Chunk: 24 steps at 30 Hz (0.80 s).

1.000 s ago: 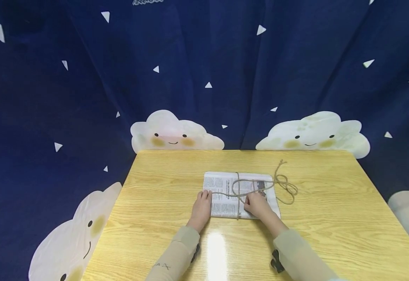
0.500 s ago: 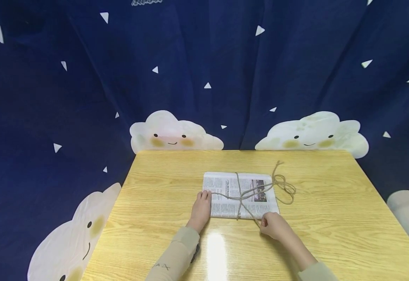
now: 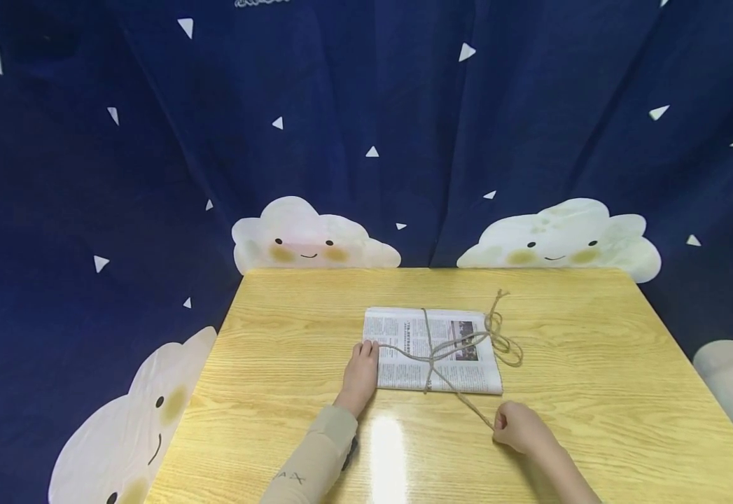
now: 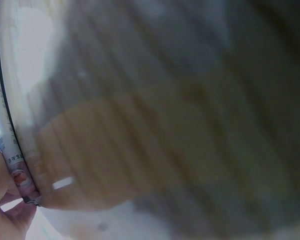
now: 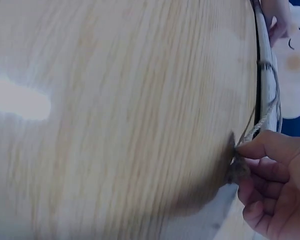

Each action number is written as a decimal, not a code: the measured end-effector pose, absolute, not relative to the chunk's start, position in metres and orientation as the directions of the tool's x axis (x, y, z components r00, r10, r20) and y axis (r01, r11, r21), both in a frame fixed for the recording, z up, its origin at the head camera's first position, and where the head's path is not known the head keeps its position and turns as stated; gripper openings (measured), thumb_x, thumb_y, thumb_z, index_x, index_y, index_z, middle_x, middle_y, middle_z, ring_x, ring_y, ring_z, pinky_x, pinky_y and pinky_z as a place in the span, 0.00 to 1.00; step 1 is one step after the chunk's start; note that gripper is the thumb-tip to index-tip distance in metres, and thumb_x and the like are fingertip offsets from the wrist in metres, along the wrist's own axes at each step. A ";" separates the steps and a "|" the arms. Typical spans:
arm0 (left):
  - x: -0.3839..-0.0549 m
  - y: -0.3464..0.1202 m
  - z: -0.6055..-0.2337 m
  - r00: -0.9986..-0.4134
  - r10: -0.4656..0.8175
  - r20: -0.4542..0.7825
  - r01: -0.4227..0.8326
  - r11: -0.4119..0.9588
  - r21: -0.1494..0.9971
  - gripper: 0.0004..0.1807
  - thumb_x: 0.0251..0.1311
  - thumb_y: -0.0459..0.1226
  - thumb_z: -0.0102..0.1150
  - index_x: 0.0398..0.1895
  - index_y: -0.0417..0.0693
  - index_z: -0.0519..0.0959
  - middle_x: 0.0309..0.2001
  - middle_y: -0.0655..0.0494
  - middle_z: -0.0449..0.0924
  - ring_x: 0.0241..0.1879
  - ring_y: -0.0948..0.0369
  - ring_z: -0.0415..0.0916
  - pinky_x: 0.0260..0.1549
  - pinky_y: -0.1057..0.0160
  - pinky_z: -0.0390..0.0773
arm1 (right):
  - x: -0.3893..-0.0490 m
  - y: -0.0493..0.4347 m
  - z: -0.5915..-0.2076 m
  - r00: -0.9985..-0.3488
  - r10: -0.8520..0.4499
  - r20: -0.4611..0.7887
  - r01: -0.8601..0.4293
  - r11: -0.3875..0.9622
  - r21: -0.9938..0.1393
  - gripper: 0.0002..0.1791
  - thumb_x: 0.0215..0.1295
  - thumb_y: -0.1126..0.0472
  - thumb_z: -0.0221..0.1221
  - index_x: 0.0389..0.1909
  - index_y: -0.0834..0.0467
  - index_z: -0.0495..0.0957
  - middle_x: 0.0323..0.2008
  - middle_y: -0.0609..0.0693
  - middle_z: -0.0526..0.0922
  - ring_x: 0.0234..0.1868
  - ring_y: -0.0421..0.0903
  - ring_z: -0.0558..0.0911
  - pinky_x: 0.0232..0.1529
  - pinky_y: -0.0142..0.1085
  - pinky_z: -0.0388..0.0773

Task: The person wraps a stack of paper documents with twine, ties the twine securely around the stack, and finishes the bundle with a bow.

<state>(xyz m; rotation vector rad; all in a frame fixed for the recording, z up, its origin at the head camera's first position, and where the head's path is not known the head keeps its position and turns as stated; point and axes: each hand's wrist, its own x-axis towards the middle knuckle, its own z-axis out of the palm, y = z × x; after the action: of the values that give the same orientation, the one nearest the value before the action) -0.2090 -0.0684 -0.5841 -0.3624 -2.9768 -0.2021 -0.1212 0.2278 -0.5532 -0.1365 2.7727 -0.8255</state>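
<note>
Table (image 3: 303, 301) at lower centre bears papers (image 3: 413, 371), likely light, bendable; left hand (image 3: 358, 374) grips their edge. Right hand (image 3: 520, 427), lower right, pinches string (image 3: 458, 394), probably limp, best held there.

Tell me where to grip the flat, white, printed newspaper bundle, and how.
Pinch the newspaper bundle by its near right corner, probably from the person's right: that corner lies flat and clear of the thin brown twine, while the bare left hand occupies the left edge.

wooden table (image 3: 593, 378) | navy curtain (image 3: 366, 91) | white triangles (image 3: 466, 52) | smiling clouds (image 3: 306, 234)
</note>
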 end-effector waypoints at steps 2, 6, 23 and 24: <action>-0.209 -0.068 -0.584 -0.962 0.228 0.153 0.246 0.962 0.117 0.22 0.60 0.26 0.45 0.58 0.38 0.70 0.52 0.46 0.68 0.53 0.52 0.65 0.52 0.63 0.71 | -0.122 0.234 -0.552 -0.964 -0.151 -0.217 -0.006 0.832 -0.554 0.11 0.40 0.72 0.61 0.16 0.58 0.67 0.16 0.47 0.67 0.18 0.42 0.66 0.18 0.29 0.62; -0.211 -0.068 -0.586 -0.964 0.226 0.139 0.243 0.963 0.119 0.22 0.60 0.27 0.46 0.59 0.38 0.69 0.52 0.47 0.68 0.54 0.52 0.65 0.52 0.62 0.72 | -0.122 0.246 -0.549 -0.959 -0.121 -0.256 0.042 0.834 -0.551 0.13 0.40 0.72 0.61 0.16 0.58 0.65 0.14 0.47 0.66 0.16 0.41 0.64 0.16 0.27 0.60; -0.212 -0.070 -0.582 -0.974 0.201 0.105 0.219 0.953 0.209 0.22 0.59 0.25 0.47 0.59 0.38 0.69 0.52 0.46 0.68 0.54 0.51 0.64 0.47 0.60 0.75 | -0.125 0.259 -0.541 -0.948 -0.128 -0.292 0.057 0.833 -0.550 0.08 0.48 0.71 0.60 0.20 0.60 0.69 0.18 0.48 0.69 0.21 0.43 0.67 0.21 0.32 0.67; -0.212 -0.070 -0.580 -0.974 0.200 0.111 0.220 0.952 0.215 0.23 0.58 0.24 0.48 0.58 0.38 0.70 0.51 0.46 0.68 0.54 0.51 0.65 0.46 0.60 0.76 | -0.126 0.261 -0.539 -0.946 -0.137 -0.293 0.055 0.824 -0.564 0.07 0.50 0.70 0.59 0.22 0.61 0.70 0.19 0.48 0.70 0.21 0.43 0.68 0.22 0.32 0.67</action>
<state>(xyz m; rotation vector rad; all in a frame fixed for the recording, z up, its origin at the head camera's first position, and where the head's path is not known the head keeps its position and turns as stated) -0.2120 -0.0697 -0.5803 -0.3246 -3.0165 -0.3480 -0.1264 0.2605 -0.5392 -0.0621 2.6840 -0.8448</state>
